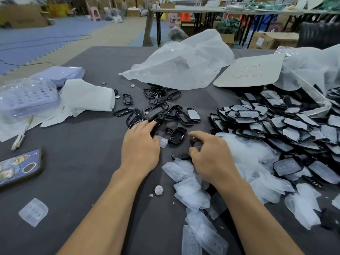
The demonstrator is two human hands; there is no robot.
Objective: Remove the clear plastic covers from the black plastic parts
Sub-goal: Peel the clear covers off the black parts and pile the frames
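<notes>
The left grip (140, 146) lies palm down on the dark desk (82, 181), its fingers stretched onto a glossy black part (153, 115). The thumb is tucked out of sight, so I cannot tell whether it grasps the part or only rests on it. Just beyond those fingertips spreads a heap of bare black parts (165, 107).

The right grip (209, 155) has its forefinger raised, while the thumb and hidden lower fingers are clamped on a small blurred piece (197, 144); whether that is cover or part is hard to make out. Between the two grips sits one uncovered black shell (176, 136), and a clear cover (163, 141) touches the left grip's thumb side.

Under and behind the right wrist lie loose clear covers (191, 196), some cut off by the lower edge. Outward of the right grip is the pile of covered black parts (276, 122), running past the frame edge. Far outward of the left grip, a phone (18, 166) is cut by the border.
</notes>
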